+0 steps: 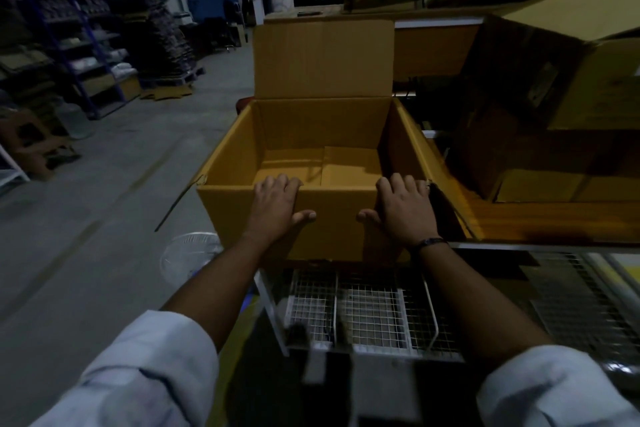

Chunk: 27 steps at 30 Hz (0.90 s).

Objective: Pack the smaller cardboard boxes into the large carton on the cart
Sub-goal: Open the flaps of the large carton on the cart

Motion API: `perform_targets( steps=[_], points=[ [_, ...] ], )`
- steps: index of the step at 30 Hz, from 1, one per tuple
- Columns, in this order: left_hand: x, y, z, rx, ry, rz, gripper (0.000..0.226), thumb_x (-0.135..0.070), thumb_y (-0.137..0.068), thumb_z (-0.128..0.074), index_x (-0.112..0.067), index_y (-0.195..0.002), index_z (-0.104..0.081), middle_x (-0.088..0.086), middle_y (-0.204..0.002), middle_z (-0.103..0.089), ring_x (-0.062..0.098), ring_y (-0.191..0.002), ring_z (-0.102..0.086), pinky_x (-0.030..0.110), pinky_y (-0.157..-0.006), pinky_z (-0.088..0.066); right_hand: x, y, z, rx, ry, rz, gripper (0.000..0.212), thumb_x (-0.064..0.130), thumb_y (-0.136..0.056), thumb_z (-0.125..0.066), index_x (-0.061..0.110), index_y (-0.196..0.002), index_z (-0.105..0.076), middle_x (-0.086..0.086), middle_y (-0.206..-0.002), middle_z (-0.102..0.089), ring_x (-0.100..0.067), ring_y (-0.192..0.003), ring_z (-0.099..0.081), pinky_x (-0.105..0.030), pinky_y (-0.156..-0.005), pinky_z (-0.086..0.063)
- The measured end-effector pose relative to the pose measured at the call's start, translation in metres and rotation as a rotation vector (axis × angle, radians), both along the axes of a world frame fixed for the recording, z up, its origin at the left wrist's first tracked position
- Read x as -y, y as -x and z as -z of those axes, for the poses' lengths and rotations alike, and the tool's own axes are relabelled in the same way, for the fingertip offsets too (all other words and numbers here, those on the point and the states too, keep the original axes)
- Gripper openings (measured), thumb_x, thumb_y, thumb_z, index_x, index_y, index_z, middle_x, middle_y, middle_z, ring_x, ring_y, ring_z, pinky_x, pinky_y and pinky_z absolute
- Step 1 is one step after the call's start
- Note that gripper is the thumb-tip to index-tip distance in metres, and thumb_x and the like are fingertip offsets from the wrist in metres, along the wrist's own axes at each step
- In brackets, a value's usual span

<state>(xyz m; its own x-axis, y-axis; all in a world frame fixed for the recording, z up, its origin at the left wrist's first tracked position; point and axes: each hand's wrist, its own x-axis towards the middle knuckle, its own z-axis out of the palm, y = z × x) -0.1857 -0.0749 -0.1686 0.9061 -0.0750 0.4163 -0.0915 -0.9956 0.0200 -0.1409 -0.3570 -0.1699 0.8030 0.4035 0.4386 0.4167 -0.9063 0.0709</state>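
Head view: the large carton (242, 149) sits on the wire-mesh cart (367, 308), its open top facing up and its near wall square to the person. The far flap (323, 59) stands upright; the left flap (178, 203) hangs down outside. The carton looks nearly square, so I cannot tell its long axis. The left hand (277, 204) and right hand (405, 208) are set apart, each gripping the near rim, fingers hooked inside and thumbs on the outer face. More cardboard boxes (568, 87) are piled just to the right.
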Motion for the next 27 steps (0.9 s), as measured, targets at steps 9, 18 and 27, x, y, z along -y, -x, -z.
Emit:
perform_targets(
  steps=[9,18,27],
  points=[
    [-0.042,0.020,-0.002,-0.062,0.146,0.012,0.093,-0.087,-0.073,-0.060,-0.027,-0.142,-0.045,0.008,-0.134,-0.050,0.031,-0.130,-0.041,0.054,-0.120,-0.020,0.022,0.006,0.003,0.007,-0.013,-0.032,0.095,0.090,-0.087,-0.031,0.020,-0.151,-0.037,-0.012,-0.138,-0.050,-0.036,-0.133,-0.044,-0.052,-0.125,-0.018],
    [-0.043,0.027,0.005,-0.023,0.047,-0.131,0.088,-0.071,-0.076,-0.074,-0.020,-0.141,-0.046,0.016,-0.133,-0.052,0.038,-0.134,-0.044,0.054,-0.125,-0.015,0.014,0.011,0.011,-0.006,0.034,0.110,0.089,0.076,-0.089,-0.050,0.015,-0.152,-0.038,-0.017,-0.137,-0.052,-0.038,-0.134,-0.042,-0.052,-0.127,-0.012],
    [-0.045,0.029,0.006,0.003,0.046,-0.108,0.088,-0.072,-0.076,-0.072,-0.022,-0.144,-0.045,0.016,-0.141,-0.050,0.037,-0.142,-0.037,0.055,-0.127,-0.010,0.013,0.015,0.009,-0.031,0.031,0.129,0.091,0.070,-0.093,-0.050,0.015,-0.161,-0.024,-0.019,-0.153,-0.042,-0.040,-0.149,-0.029,-0.053,-0.128,-0.006]
  ],
)
